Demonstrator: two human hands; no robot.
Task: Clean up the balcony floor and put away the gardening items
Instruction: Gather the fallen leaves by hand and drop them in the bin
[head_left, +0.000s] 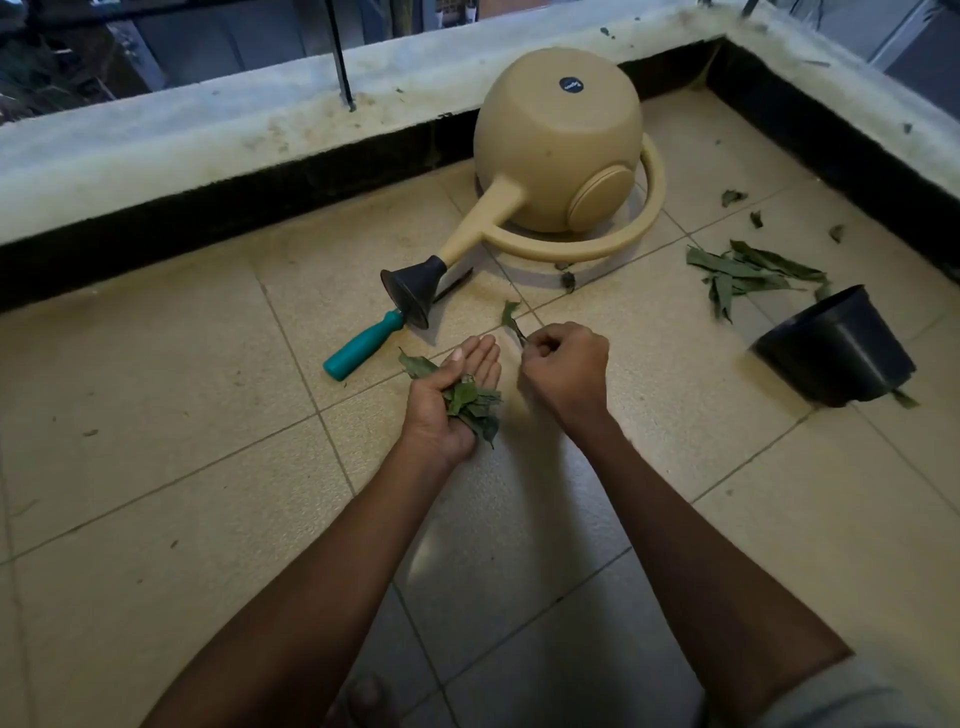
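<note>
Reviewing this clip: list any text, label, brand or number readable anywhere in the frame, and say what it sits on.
Round dark sticker on the beige watering can: pale lettering, too small and blurred to read.
No other writing shows: none on the black pot, the teal-handled tool or the floor tiles.

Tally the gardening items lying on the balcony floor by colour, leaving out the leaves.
Beige: 1, the watering can
Teal-handled: 1, the hand tool
Black: 1, the plant pot tipped on its side
Total: 3
</note>
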